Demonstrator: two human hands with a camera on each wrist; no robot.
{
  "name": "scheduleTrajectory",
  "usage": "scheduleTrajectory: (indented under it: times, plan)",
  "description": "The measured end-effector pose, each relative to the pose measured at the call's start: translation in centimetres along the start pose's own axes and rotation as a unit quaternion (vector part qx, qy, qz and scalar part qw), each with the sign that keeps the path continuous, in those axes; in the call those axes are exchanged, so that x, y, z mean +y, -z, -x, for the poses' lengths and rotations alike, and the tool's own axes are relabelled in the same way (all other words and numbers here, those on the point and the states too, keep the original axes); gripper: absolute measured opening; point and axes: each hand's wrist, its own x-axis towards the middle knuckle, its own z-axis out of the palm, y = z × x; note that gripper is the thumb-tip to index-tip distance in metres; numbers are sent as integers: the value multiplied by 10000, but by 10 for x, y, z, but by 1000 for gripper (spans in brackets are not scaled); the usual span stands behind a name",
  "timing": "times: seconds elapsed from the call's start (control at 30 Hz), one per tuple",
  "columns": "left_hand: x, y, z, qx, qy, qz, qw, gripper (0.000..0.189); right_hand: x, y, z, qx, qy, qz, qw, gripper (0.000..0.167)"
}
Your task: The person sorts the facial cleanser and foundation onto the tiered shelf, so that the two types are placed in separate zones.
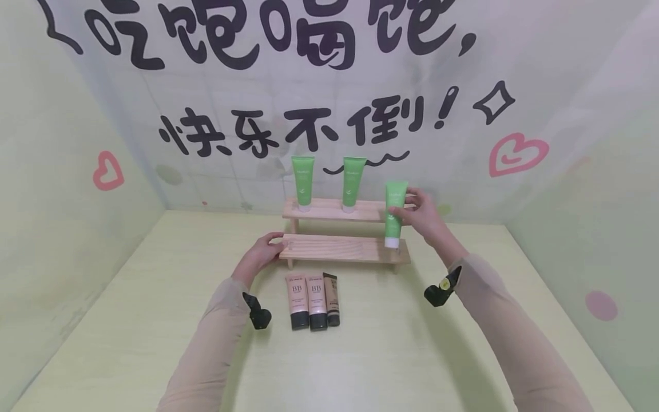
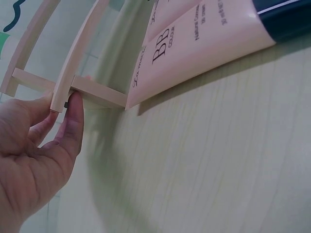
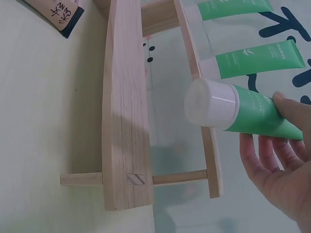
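Note:
A two-step wooden rack (image 1: pixel 329 247) stands on the table near the back wall. My left hand (image 1: pixel 261 252) grips the left end of its lower step; in the left wrist view the thumb and fingers (image 2: pixel 74 121) pinch the board's end. With my right hand (image 1: pixel 424 214) I hold a green tube (image 3: pixel 262 114), white cap down, in front of the right end of the upper step. The cap (image 1: pixel 392 242) appears over the lower step in the head view, apart from the board in the right wrist view. Two more green tubes (image 1: pixel 304 182) (image 1: pixel 353 183) stand cap-down on the upper step.
Before the rack, two pink BB tubes (image 1: pixel 297 303) (image 1: pixel 316 303) with black caps lie side by side. A brown tube (image 1: pixel 332 300) lies against their right side. Printed wall sheets (image 1: pixel 288 86) enclose the table (image 1: pixel 360 366) at the back and both sides.

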Motion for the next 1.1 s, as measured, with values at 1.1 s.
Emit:
scheduleTrajectory:
  times: [1.1]
  plan:
    - [0, 0, 0, 31, -107, 276, 9996, 49, -4, -8, -42, 1030, 1151, 497, 9867, 73]
